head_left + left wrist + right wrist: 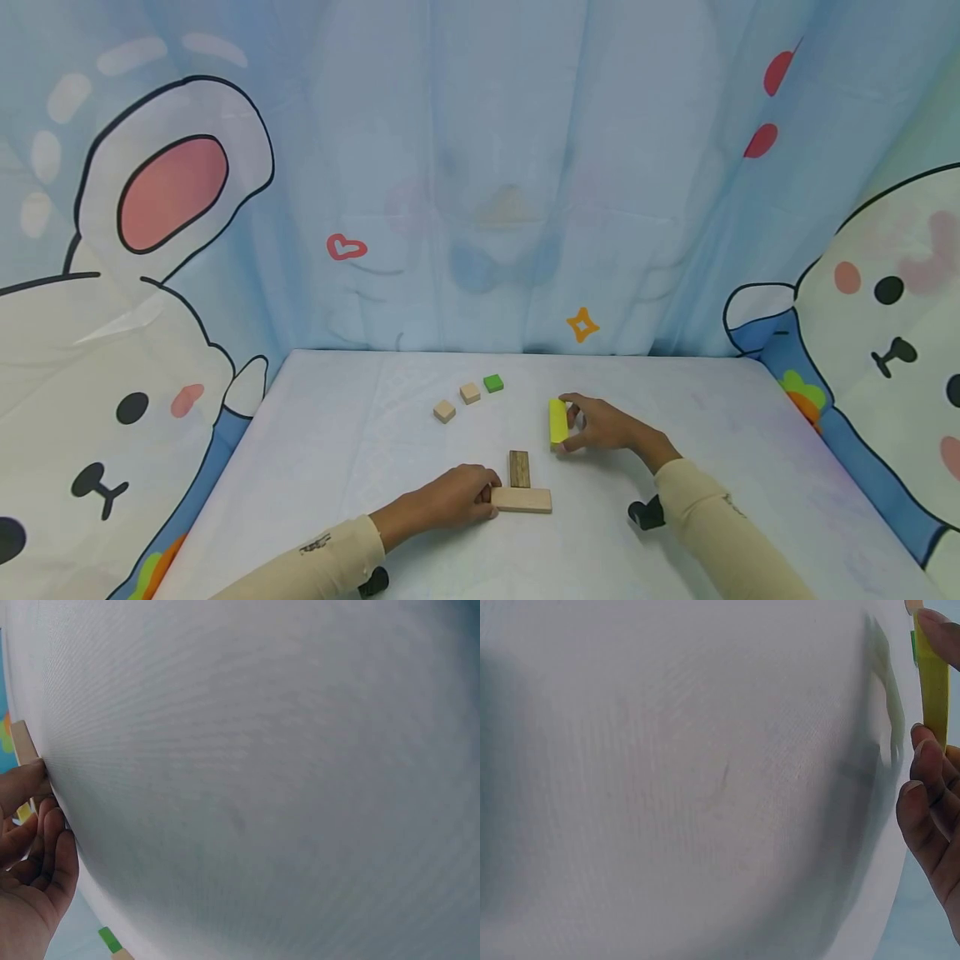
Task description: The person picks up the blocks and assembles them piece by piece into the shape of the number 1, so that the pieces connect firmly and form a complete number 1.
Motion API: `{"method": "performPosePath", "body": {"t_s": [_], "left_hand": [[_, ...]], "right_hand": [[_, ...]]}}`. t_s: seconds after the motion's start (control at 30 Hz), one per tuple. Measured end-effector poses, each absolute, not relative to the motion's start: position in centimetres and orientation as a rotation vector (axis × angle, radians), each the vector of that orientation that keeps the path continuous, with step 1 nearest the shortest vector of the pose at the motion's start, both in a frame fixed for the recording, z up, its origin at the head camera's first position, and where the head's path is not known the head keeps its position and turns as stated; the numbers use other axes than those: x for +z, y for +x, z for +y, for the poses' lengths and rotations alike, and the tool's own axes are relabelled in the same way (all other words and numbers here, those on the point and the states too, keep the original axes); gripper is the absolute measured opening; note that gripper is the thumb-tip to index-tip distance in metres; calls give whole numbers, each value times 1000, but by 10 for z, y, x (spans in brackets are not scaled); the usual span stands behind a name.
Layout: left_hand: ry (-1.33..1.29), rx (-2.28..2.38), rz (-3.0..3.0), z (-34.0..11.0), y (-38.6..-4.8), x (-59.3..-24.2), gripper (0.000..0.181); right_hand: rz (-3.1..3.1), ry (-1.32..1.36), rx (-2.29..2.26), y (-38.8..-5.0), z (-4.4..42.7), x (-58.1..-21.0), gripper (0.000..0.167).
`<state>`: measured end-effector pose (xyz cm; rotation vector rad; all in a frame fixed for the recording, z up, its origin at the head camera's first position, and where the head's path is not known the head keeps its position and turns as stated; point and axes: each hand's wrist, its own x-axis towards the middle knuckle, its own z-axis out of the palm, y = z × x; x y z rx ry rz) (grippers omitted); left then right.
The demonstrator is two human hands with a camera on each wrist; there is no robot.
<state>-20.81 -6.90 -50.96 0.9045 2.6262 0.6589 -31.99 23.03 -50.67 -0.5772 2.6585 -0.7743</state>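
My right hand (603,423) pinches a yellow block (558,422) by its two ends, between thumb and fingers. The right wrist view has the same yellow block (933,694) between the fingertips, with a shadow on the cloth beside it; its height over the table is hard to judge. Nearer the front, my left hand (459,497) holds the left end of a long pale wooden block (522,500) between thumb and fingers. Just behind that block, a darker brown wooden block (519,469) points away from me. The left wrist view catches only part of the pale block (24,741).
Two small pale wooden cubes (444,411) and a small green block (492,383) lie farther back on the white-covered table (360,433). A blue patterned curtain (480,167) hangs behind the far edge. Dark objects, partly hidden, show beneath both forearms.
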Motion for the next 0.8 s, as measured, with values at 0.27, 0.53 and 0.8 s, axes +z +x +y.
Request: {"method": "performPosePath", "body": {"t_s": [0.27, 0.53, 0.8], "left_hand": [[903, 658, 2626, -69, -208, -511, 31], [885, 650, 2631, -68, -208, -509, 29], [882, 654, 2628, -68, -208, -509, 30]], "right_hand": [[2646, -578, -766, -319, 222, -506, 98], [2633, -577, -769, -319, 216, -502, 98], [2629, -609, -787, -317, 212, -500, 97]]}}
